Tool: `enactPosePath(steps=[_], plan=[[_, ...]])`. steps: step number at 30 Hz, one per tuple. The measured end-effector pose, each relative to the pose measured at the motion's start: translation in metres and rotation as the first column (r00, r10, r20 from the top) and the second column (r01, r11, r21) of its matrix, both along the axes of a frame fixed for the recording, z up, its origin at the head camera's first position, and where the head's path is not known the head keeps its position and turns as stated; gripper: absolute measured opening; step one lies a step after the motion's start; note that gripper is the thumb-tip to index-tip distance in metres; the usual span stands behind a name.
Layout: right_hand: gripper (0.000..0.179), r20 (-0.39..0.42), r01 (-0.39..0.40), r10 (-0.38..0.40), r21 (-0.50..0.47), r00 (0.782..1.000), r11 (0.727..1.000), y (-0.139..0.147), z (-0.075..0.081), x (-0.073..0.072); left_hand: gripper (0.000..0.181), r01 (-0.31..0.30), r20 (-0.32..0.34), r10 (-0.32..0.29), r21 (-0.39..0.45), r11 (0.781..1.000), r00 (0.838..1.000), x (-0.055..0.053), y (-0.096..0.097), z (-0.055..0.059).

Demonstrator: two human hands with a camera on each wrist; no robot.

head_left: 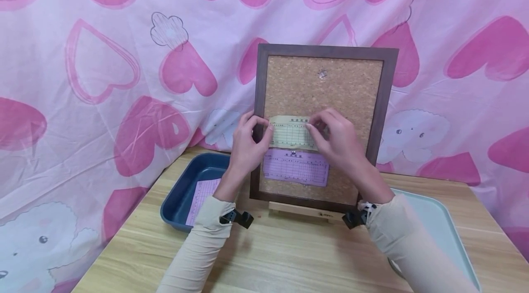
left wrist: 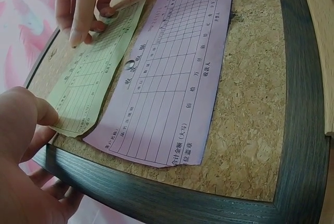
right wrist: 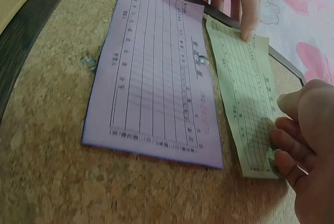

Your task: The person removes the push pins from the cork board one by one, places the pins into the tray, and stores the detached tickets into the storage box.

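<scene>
A pale yellow-green receipt slip (head_left: 289, 134) lies across the cork board (head_left: 322, 95), just above a purple receipt slip (head_left: 295, 169) fixed by a clear pushpin (left wrist: 129, 65). My left hand (head_left: 252, 139) pinches the yellow-green slip's left end, with the thumb on its face in the left wrist view. At the upper right edge, my right hand (head_left: 339, 137) has its curled thumb and fingers on the same slip (right wrist: 245, 93). Whether something small sits between those right fingertips is hidden. Another clear pushpin (head_left: 322, 74) shows high on the cork.
Leaning on a small wooden easel (head_left: 303, 211), the board has a dark brown frame (head_left: 326, 51). A dark blue tray (head_left: 177, 205) at left contains a pink slip (head_left: 202, 196). To the right lies a pale green tray (head_left: 434, 219). Behind hangs a heart-print cloth (head_left: 124, 77).
</scene>
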State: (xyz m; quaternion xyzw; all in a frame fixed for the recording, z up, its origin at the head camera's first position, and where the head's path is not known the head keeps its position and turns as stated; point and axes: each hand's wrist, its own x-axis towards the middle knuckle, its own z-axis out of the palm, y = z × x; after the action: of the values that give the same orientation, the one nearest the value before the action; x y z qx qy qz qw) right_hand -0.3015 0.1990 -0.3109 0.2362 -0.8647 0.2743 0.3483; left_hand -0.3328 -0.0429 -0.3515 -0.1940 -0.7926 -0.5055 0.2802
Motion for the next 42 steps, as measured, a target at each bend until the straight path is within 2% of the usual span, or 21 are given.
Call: enactPosePath(steps=[12, 22, 28, 33, 42], plan=[[0.006, -0.020, -0.005, 0.004, -0.024, 1.000, 1.000, 0.021, -0.010, 0.008, 0.018, -0.008, 0.031, 0.009, -0.011, 1.000, 0.999, 0.003, -0.002, -0.002], [0.007, -0.034, -0.022, 0.019, -0.080, 0.999, 0.997, 0.037, -0.021, 0.018, 0.015, 0.001, 0.032, -0.002, 0.025, 1.000, 0.999, 0.006, -0.011, -0.005], [0.005, -0.017, 0.004, -0.006, -0.097, 1.000, 0.995, 0.051, -0.026, 0.026, 0.016, 0.022, 0.029, -0.024, 0.065, 0.998, 0.999, 0.005, -0.020, -0.009], [0.006, 0.001, 0.039, -0.040, -0.136, 0.999, 0.990, 0.066, -0.032, 0.034, 0.018, 0.000, 0.012, -0.001, 0.066, 0.998, 1.000, 0.008, -0.031, -0.010], [0.014, -0.002, -0.020, 0.020, -0.251, 1.000, 0.968, 0.097, -0.045, 0.046, 0.017, -0.038, -0.020, 0.039, 0.071, 0.997, 0.999, 0.011, -0.054, -0.010]])
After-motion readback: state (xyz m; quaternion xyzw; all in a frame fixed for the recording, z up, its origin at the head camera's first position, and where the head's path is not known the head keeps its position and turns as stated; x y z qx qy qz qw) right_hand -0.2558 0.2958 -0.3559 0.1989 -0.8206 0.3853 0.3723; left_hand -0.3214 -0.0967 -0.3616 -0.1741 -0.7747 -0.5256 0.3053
